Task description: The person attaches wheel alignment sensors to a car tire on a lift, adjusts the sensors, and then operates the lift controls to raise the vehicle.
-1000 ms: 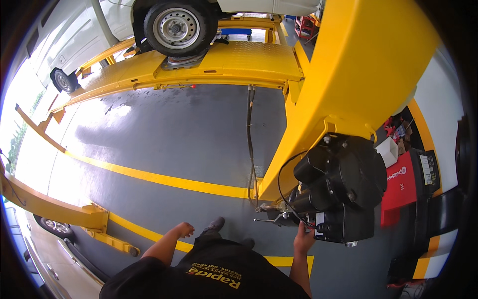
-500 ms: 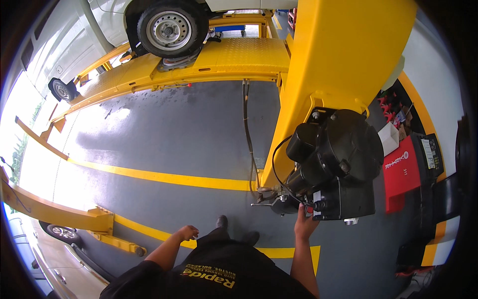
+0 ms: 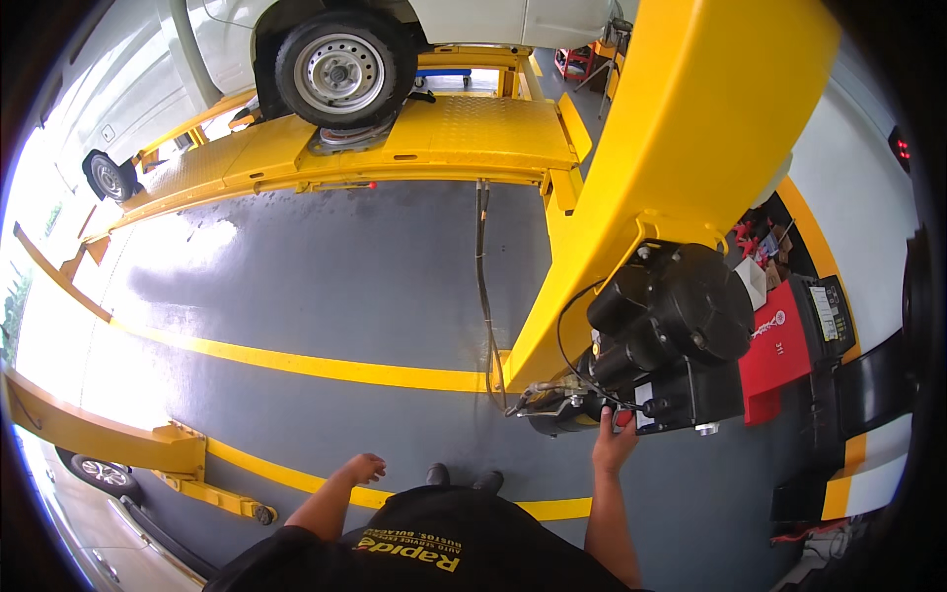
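My right hand [image 3: 614, 454] reaches up to the black motor and pump unit [image 3: 681, 306] on the yellow lift post [image 3: 691, 118]. Its thumb presses against the control area beside a small red part [image 3: 622, 418], and its other fingers are partly hidden. Beside the hand, a black cylinder [image 3: 557, 422] and hose fittings sit at the post's foot. Out in front of my body, my left hand [image 3: 363, 469] hovers over the floor, empty, with loosely bent fingers slightly apart.
A white van's wheel [image 3: 340, 74] rests on the raised yellow runway [image 3: 473, 128]. Dark hoses [image 3: 481, 266] hang from it to the floor. At right stands a red and black machine [image 3: 784, 340]. Another yellow lift arm [image 3: 109, 429] and a parked car [image 3: 89, 523] are at left.
My view has shifted, so the post and van sit lower in it. My feet are now nearly level with each other. My right hand stays at the unit; the left remains empty.
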Demonstrator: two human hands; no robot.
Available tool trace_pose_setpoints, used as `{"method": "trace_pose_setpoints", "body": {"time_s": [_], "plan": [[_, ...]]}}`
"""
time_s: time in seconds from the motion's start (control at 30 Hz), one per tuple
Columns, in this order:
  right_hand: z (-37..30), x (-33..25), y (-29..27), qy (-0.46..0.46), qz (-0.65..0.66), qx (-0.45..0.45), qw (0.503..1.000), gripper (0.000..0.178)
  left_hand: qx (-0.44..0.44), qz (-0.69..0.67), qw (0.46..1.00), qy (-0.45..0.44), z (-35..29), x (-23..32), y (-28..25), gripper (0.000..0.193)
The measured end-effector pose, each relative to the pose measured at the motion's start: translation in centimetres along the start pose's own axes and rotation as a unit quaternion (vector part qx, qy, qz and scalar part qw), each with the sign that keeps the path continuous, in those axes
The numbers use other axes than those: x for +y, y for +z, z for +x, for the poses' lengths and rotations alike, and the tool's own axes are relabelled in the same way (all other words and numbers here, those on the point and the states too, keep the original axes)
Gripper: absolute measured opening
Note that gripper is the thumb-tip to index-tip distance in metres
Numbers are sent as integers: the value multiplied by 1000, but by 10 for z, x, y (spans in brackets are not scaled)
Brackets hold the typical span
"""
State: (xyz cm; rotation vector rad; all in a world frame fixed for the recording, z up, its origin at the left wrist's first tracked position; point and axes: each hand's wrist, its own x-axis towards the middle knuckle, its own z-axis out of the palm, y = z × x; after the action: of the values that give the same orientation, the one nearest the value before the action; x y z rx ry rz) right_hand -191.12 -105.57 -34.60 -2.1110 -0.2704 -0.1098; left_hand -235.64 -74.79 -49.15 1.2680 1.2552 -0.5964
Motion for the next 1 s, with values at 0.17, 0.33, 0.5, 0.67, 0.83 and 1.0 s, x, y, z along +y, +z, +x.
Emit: {"method": "trace_pose_setpoints", "body": {"time_s": [0.17,0.33,0.5,0.67,0.83,1.0], "plan": [[-6,-44,-2,-67,-5,11,998,51,-16,-21,1000,0,-2,-27,-5,34],[-10,-51,-11,-32,-30,-6,999,57,-25,26,998,-47,14,-75,-11,37],[-10,-48,-12,-61,-40,2,997,64,-63,60,996,-27,15,-100,-31,38],[-7,-50,-2,-81,-53,3,995,70,-45,41,998,10,26,-136,-49,30],[-12,-56,0,-95,-30,30,995,63,-17,-22,999,-38,-4,-89,-33,41],[-11,-54,-1,-102,-39,62,992,57,-33,-50,998,-15,-6,-74,-31,40]]}}
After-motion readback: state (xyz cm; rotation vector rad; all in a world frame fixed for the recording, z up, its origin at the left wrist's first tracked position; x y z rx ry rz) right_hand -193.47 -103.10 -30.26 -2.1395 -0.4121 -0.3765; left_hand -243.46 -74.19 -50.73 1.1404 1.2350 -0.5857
